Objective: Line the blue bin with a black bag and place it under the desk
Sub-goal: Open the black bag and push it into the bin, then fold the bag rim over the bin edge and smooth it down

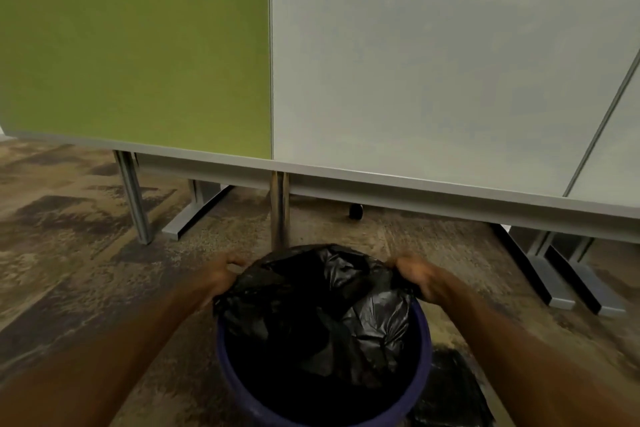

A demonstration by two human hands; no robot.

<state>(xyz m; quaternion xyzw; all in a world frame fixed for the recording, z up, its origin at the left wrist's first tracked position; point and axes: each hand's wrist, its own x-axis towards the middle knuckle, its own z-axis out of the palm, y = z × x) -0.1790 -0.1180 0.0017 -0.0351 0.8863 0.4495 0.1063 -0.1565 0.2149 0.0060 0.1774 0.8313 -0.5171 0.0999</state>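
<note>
No readable text, labels, brands or numbers anywhere: nothing on the crinkled black plastic bag (332, 308) or the panels above it.

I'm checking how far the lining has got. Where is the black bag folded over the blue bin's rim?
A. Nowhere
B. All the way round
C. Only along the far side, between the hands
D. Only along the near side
C: the black bag covers the far rim between the left hand and right hand, while the blue bin shows bare rim nearer the camera.

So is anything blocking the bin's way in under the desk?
Partly: a metal desk leg stands straight ahead of the blue bin. The floor on either side of it looks open, apart from a small dark object farther back.
</note>
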